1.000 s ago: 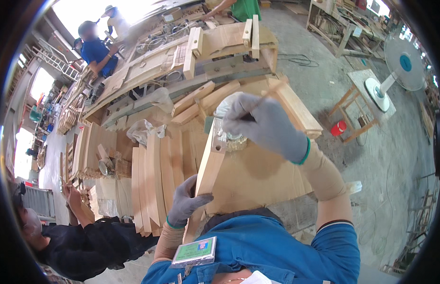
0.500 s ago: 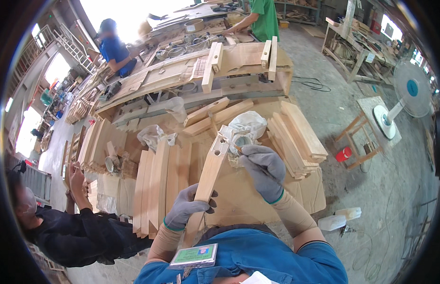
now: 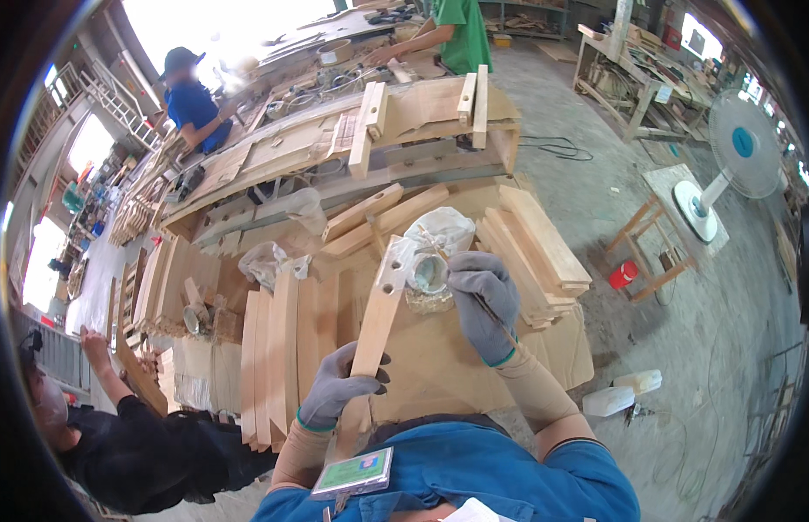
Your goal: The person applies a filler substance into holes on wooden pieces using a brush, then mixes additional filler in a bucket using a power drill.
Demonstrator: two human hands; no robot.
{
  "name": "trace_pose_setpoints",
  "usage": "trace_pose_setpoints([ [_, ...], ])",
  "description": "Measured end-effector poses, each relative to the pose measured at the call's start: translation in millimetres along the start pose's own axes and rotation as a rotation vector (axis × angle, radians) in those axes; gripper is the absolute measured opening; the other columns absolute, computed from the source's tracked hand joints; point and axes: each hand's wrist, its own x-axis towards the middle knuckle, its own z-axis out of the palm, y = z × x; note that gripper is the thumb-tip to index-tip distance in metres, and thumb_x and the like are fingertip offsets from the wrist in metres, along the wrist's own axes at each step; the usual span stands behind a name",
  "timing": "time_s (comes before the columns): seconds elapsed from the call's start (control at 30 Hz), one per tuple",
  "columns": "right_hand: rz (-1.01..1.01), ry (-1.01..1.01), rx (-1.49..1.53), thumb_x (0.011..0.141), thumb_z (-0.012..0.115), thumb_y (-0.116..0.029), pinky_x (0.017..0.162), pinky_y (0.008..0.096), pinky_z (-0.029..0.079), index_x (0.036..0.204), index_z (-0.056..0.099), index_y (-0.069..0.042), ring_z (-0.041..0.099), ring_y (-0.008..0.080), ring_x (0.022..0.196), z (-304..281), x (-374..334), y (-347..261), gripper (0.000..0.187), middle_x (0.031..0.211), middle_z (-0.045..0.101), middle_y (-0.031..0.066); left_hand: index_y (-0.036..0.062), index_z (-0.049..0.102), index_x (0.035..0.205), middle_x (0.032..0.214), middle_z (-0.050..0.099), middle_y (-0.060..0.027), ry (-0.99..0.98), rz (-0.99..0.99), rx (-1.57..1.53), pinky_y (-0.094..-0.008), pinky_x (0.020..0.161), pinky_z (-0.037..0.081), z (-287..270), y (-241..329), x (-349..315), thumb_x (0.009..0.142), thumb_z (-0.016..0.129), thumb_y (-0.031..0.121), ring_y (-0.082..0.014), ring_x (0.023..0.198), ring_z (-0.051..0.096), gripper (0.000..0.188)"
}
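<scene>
My left hand [image 3: 343,384], in a grey glove, is closed around the lower part of a wooden bar [image 3: 378,326], which tilts up and away from me. Two round holes show near the bar's far end. In my gloved right hand [image 3: 485,300] a thin stick [image 3: 490,313] is pinched, its far end above a small round pot [image 3: 427,273] with pale contents. The pot stands just right of the bar's holed end, with a white plastic bag [image 3: 448,228] behind it.
Stacked wooden bars lie left [image 3: 282,348] and right [image 3: 535,252] of the cardboard-covered surface [image 3: 439,361]. Beyond stands a long workbench [image 3: 404,139] with two people behind it. A person in black [image 3: 152,444] handles wood at my left. A fan [image 3: 696,209] stands on a stool to the right.
My right hand has turned, and the stick now slants across it toward the pot. The bar has shifted slightly left in my left hand. The person in black has moved a piece of wood.
</scene>
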Motion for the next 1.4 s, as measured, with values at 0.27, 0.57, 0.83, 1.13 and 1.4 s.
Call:
trace_pose_setpoints([
  [0.27, 0.401, -0.214, 0.238, 0.085, 0.063, -0.008, 0.085, 0.0363, 0.049, 0.121, 0.047, 0.001, 0.059, 0.0250, 0.102, 1.8, -47.6, 0.9, 0.041, 0.118, 0.055, 0.0170, -0.0027, 0.056, 0.108, 0.097, 0.062, -0.0114, 0.220, 0.367, -0.005, -0.0315, 0.068, 0.054, 5.9, 39.7, 56.2, 0.080, 0.059, 0.013, -0.0182, 0.079, 0.063, 0.032],
  [0.57, 0.537, -0.498, 0.013, 0.076, 0.076, -0.032, 0.089, 0.0372, 0.047, 0.142, 0.023, 0.001, 0.055, 0.0310, 0.113, 20.4, -60.5, 27.4, 0.090, 0.127, 0.051, 0.0214, -0.0009, 0.051, 0.116, 0.100, 0.060, -0.0091, 0.174, 0.430, -0.297, -0.0275, 0.072, 0.053, 44.8, 117.2, 160.0, 0.093, 0.055, 0.024, -0.0147, 0.083, 0.060, 0.034],
  [0.83, 0.854, -0.326, 0.343, 0.079, 0.074, -0.016, 0.087, 0.0284, 0.046, 0.138, 0.030, 0.004, 0.054, 0.0145, 0.098, 50.7, 27.6, 85.2, 0.076, 0.109, 0.056, 0.0091, 0.0023, 0.035, 0.139, 0.120, 0.051, -0.0067, 0.237, 0.496, -0.249, -0.0349, 0.096, 0.043, -12.8, 90.1, 223.8, 0.094, 0.050, 0.010, -0.0160, 0.111, 0.051, 0.049],
  [1.13, 0.425, -0.681, 0.004, 0.081, 0.066, -0.044, 0.065, 0.0392, 0.049, 0.114, 0.054, -0.002, 0.064, 0.0343, 0.075, 154.7, 109.8, 179.8, 0.055, 0.081, 0.063, 0.0189, -0.0002, 0.047, 0.121, 0.103, 0.058, -0.0072, 0.284, 0.473, -0.192, -0.0288, 0.079, 0.052, -95.6, 100.1, 244.0, 0.082, 0.060, 0.004, -0.0170, 0.092, 0.060, 0.042],
  [1.4, 0.600, -0.582, -0.953, 0.068, 0.074, -0.042, 0.096, 0.0426, 0.044, 0.136, 0.022, 0.008, 0.050, 0.0399, 0.117, 262.2, 237.4, 353.4, 0.099, 0.130, 0.042, 0.0315, -0.0009, 0.042, 0.127, 0.105, 0.057, -0.0131, 0.374, 0.386, -0.282, -0.0331, 0.077, 0.055, -153.8, 75.4, 245.8, 0.078, 0.061, 0.004, -0.0207, 0.089, 0.061, 0.053],
])
